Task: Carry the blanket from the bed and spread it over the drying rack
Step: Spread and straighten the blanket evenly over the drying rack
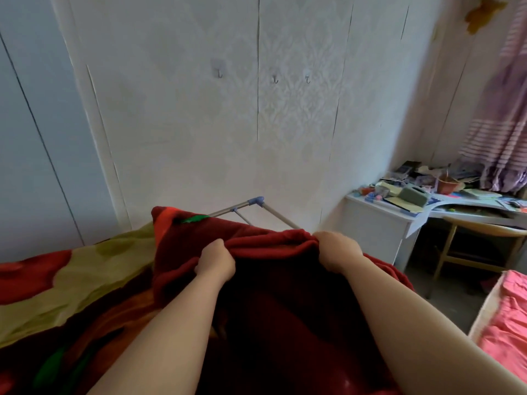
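Left hand [216,262], right hand [336,250] fists clenched on red blanket [273,303] edge. Beyond fingers: drying rack [258,208] mostly hidden under blanket. Cluttered desk [379,220] right of fingers.

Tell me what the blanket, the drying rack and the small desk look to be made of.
Blanket: soft, fuzzy fabric, likely fleece; matte, bunching in thick folds where the left hand and right hand grip it.
Drying rack: thin metal tubes with a dull silver sheen, joined by a light blue corner piece, probably plastic.
Desk: smooth white-painted board, possibly wood or laminate; the look leaves that open.
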